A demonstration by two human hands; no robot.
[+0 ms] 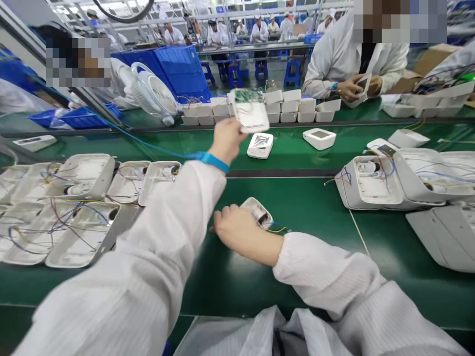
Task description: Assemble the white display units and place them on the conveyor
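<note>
a panel (254, 117) in the left hand (225, 141) partly hides casings (289, 107) beside a fan (159, 95).

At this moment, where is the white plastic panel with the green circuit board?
In the head view, the white plastic panel is in the upper middle, held in the left hand, with a row of white plastic housings behind.

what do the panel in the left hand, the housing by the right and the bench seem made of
Panel: probably moulded plastic, seemingly matte white, with rounded corners.
Housing: likely similar white plastic, judging by its thin rim.
Bench top: smooth, green, softly reflective; rubber or laminate, I can't tell.
</note>
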